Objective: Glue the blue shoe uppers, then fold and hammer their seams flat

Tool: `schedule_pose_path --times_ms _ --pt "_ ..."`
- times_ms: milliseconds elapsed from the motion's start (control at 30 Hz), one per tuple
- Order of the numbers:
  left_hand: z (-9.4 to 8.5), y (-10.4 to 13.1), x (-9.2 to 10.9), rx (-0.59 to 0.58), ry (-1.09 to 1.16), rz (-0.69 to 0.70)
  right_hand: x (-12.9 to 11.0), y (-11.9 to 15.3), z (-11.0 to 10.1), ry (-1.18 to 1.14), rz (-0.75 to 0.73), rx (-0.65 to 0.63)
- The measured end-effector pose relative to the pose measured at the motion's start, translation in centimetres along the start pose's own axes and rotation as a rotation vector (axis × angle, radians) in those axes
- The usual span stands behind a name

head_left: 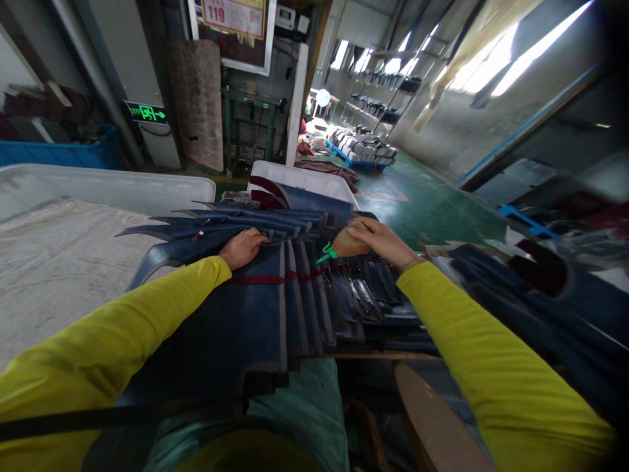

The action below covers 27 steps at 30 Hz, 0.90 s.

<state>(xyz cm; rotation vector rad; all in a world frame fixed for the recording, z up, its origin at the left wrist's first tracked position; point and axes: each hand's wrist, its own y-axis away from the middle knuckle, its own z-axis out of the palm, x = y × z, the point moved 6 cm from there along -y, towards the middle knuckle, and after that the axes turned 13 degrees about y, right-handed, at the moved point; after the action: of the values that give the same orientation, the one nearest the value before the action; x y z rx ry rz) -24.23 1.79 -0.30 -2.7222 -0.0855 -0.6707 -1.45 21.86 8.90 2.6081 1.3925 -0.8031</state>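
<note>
Several dark blue sheet pieces (246, 314) with grey edges and a dark red stripe lie fanned and overlapping in front of me. My left hand (244, 248) is closed at the upper edge of the pieces, its fingers curled over that edge. In my right hand (381, 237) is a brownish squeeze bottle (350, 241) with a green nozzle, tilted down to the left. The nozzle points at the grey edges, and I cannot tell whether it touches them. Shiny wet-looking streaks (361, 295) show on the overlapped edges to its right.
A white bin (187, 183) with pale cloth stands at the left, another white bin (299, 174) behind the pieces. More dark blue pieces (501, 282) lie at the right. Farther off are a blue pallet (363, 164) with stacked goods and racks (376, 105).
</note>
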Motion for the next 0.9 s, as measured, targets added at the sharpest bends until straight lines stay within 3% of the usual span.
schedule_pose_path --times_ms 100,300,500,733,900 --pt "0.0 0.0 0.0 -0.001 -0.002 0.001 -0.2 0.7 -0.1 -0.058 0.041 -0.072" --pt "0.0 0.0 0.0 -0.011 -0.007 -0.006 -0.6 1.2 -0.8 -0.006 0.011 0.021" --pt "0.1 0.0 -0.2 -0.01 -0.002 0.015 -0.6 2.2 -1.1 -0.068 0.038 -0.013" --pt "-0.1 0.0 0.1 0.002 -0.009 0.02 -1.5 2.8 -1.5 -0.027 -0.03 -0.008" --pt "0.0 0.0 0.2 -0.017 -0.02 0.018 -2.3 3.8 -1.7 0.002 -0.057 -0.071"
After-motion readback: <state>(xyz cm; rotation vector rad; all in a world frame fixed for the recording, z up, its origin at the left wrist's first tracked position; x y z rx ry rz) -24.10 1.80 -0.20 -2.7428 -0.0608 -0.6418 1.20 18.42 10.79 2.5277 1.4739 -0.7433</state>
